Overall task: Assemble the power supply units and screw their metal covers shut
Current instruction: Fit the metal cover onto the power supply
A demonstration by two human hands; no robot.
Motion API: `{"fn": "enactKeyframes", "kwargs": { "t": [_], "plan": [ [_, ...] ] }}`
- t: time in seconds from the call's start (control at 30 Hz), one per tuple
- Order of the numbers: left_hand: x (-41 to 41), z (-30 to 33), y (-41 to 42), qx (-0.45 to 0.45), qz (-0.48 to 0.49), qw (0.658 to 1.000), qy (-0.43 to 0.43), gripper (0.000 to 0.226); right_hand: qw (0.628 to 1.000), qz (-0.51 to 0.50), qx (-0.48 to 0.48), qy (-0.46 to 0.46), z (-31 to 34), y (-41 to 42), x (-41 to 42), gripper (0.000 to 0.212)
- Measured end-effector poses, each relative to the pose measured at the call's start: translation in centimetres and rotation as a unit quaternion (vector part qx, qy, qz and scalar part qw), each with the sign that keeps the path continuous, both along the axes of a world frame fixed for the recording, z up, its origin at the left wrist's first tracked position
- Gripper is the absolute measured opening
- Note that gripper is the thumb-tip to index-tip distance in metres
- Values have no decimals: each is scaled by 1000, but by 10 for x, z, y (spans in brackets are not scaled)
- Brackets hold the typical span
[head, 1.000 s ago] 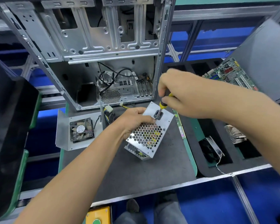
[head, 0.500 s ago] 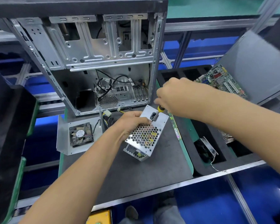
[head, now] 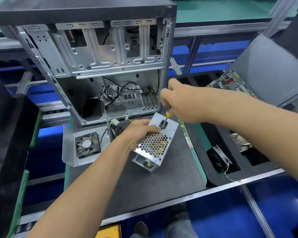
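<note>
My left hand (head: 141, 133) grips the supply (head: 155, 143) tilted on the worktop (head: 162, 182), cover already on, while my right hand (head: 182, 103) clutches the screwdriver (head: 166, 118), tip at a screw by the socket, so I reckon fastening's underway, more screws likely left.

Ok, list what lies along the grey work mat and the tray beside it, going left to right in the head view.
Cooling fan on its metal plate → left hand holding the power supply unit → green circuit strip at the mat's edge → black part with wires in the foam tray.
</note>
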State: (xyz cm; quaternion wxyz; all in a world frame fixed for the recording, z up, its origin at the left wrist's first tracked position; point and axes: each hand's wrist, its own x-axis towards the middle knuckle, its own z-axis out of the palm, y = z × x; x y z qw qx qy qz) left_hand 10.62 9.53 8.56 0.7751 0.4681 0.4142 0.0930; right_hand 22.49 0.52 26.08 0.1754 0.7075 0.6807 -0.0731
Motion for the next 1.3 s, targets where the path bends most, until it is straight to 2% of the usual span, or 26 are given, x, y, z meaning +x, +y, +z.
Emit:
{"fn": "enactKeyframes", "kwargs": {
  "t": [0.07, 0.13, 0.23, 0.27, 0.33, 0.4, 0.5, 0.53, 0.6, 0.63, 0.73, 0.83, 0.93, 1.0, 1.07, 1.13, 1.17, 1.23, 1.3],
  "plan": [
    [1, 0, -1, -6, 4, 1000, -3, 23, 1000, 24, -11, -17, 4, -1, -2, 18],
    [2, 0, -3, -8, 5, 1000, -2, 23, 998, 27, -3, -65, 4, 1, -6, 6],
    [0, 0, -1, -2, 8, 1000, 5, 21, 993, 31, 17, -116, -3, 4, -10, 13],
    [-1, 0, 0, 0, 8, 1000, 6, 21, 993, 25, 18, -110, -5, 3, -9, 8],
    [-1, 0, 0, 0, 7, 1000, 4, 23, 998, -12, -5, -68, -3, 1, -6, 20],
    [0, 0, -2, -4, 7, 1000, 0, 24, 999, -7, -19, -31, 0, -1, -3, 25],
    [2, 0, -3, -6, 6, 1000, 1, 22, 999, 16, -6, -46, 1, -1, -7, 14],
    [1, -1, -2, -6, 9, 1000, 1, 21, 998, 13, 5, -61, 2, 0, -10, 17],
    [1, -2, -1, -8, 14, 1000, 2, 19, 997, -3, 11, -80, 1, 3, -11, 36],
    [0, -2, -1, -11, 16, 1000, 3, 19, 997, -14, 9, -76, 0, 4, -7, 37],
    [0, -2, -1, -12, 13, 1000, 0, 17, 999, -7, -21, -47, 0, 4, 0, 11],
    [0, -3, -1, -15, 13, 1000, -6, 17, 998, 31, -25, -38, 0, 2, 1, 22],
    [0, -4, -1, -12, 15, 1000, -2, 16, 995, 45, -11, -94, 2, 2, -7, 5],
    [1, -5, -1, -3, 15, 1000, 5, 18, 995, 24, -18, -93, 2, 5, -11, 33],
    [0, -4, -1, 2, 13, 1000, 7, 19, 998, -8, 0, -61, 2, 9, -10, 40],
    [-1, -3, -1, -2, 13, 1000, 6, 19, 999, -33, -1, -32, 1, 11, -7, 34],
    [-1, -3, -1, -4, 13, 1000, 4, 20, 999, -35, -14, -26, 1, 11, -6, 24],
    [-1, -3, -1, -11, 14, 1000, 0, 21, 999, -6, -31, -27, 3, 8, -6, 11],
    [0, -3, -1, -14, 16, 1000, 0, 21, 997, 46, -2, -68, 2, 4, -6, 6]
  ]
}}
